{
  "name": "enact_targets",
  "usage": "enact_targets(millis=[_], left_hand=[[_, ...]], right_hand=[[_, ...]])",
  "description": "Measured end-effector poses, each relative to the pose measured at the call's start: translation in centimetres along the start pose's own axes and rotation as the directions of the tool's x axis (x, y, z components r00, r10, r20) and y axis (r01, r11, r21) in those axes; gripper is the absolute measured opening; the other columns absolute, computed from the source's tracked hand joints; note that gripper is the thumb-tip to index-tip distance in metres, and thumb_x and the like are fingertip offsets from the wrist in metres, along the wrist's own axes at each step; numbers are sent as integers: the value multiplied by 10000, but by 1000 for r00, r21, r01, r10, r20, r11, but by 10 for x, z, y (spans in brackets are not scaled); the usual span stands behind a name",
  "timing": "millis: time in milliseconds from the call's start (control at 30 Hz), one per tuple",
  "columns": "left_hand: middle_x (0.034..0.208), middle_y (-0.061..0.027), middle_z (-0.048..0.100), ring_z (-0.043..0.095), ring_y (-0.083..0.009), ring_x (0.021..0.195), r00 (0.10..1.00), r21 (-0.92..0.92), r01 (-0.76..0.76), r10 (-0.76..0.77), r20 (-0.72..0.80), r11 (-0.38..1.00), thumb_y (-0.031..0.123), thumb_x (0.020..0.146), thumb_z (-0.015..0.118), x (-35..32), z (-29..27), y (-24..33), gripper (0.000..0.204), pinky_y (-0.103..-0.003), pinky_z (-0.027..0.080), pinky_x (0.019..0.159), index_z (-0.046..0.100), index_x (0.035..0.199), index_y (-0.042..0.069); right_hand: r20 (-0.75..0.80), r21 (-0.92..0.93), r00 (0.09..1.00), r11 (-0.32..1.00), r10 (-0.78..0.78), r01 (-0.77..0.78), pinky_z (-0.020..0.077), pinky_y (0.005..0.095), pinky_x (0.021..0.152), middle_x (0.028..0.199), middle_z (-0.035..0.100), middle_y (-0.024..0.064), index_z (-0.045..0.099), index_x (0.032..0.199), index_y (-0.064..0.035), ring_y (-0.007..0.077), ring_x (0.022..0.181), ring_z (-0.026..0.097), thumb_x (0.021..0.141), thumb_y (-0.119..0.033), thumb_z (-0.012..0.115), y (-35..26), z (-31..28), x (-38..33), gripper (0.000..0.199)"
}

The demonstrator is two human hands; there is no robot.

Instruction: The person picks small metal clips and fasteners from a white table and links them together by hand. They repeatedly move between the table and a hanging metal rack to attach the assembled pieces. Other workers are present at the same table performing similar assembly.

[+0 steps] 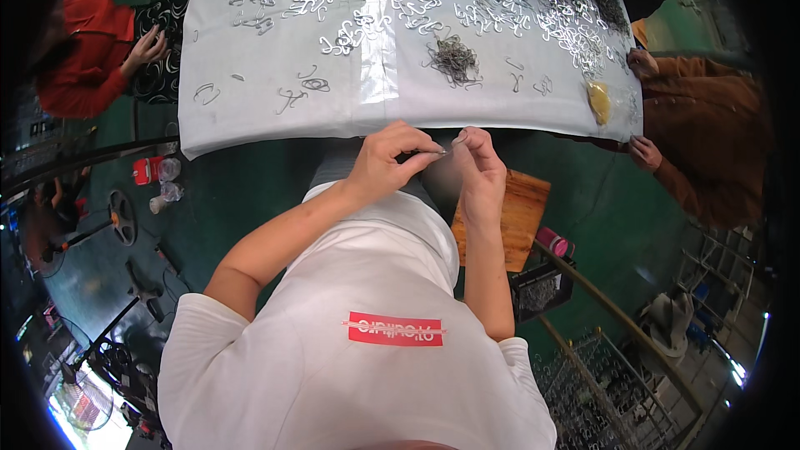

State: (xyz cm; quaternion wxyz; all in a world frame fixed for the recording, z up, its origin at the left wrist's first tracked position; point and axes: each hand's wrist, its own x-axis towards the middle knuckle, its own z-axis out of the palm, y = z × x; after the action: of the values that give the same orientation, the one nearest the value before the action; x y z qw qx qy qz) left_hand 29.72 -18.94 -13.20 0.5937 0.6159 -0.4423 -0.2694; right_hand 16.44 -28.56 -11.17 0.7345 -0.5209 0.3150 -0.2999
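Note:
My left hand [387,157] is in front of the table's near edge, thumb and forefinger pinched together. A small shiny metal piece [442,152] shows at their tips; its full shape is hidden. My right hand [482,171] is raised close beside it with its fingertips pressed together. Whatever they hold is too small to make out. On the white-covered table [250,117] just beyond lie many bent wire hooks [367,29], spread loosely across the far part. A darker tangled heap of thin metal pieces [454,61] lies nearer me. A few loose hooks [292,98] are at left.
A yellow object in a clear bag [599,102] lies at the table's right. People sit at the left, in a red sleeve [92,75], and right, in a brown sleeve [700,117]. A wooden stool [525,221] and a dark box [542,290] stand right of me.

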Motion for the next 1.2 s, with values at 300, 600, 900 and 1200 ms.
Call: enact_targets(millis=[300, 600, 900, 1200], left_hand=[[939, -75, 695, 623, -210, 813, 993, 260, -56, 81, -87, 964, 65, 823, 681, 62, -29, -70, 172, -312, 489, 718, 714, 992, 60], [968, -115, 652, 611, -298, 902, 995, 756, -73, 94, 15, 651, 135, 856, 619, 183, -31, -156, 193, -393, 504, 817, 702, 1020, 78], [912, -126, 654, 632, -308, 890, 999, 680, 44, -23, -40, 732, 61, 833, 583, 177, -53, -135, 208, -408, 511, 804, 696, 1008, 66], [846, -56, 720, 656, -120, 754, 983, 53, 185, -184, -24, 981, 110, 825, 682, 64, -24, -23, 115, -271, 496, 656, 733, 905, 43]], right_hand=[[-18, -58, 987, 985, -162, 161, 456, 237, 783, 1024, 464, 35, 617, 918, -22, 116, 917, 499, 850, 73, 614, 9, 1, -1, 116], [-25, -97, 988, 984, -154, 151, 448, 213, 756, 1028, 456, 36, 621, 922, -14, 104, 892, 497, 853, 83, 614, 14, 1, -2, 119], [-42, -130, 988, 981, -151, 144, 435, 206, 725, 1021, 457, 31, 627, 911, -3, 93, 854, 492, 852, 59, 615, 18, 4, 4, 86], [-75, -212, 988, 970, -136, 117, 397, 191, 609, 962, 502, 13, 659, 887, -22, 72, 711, 485, 824, -28, 678, 35, 3, 9, 66]])
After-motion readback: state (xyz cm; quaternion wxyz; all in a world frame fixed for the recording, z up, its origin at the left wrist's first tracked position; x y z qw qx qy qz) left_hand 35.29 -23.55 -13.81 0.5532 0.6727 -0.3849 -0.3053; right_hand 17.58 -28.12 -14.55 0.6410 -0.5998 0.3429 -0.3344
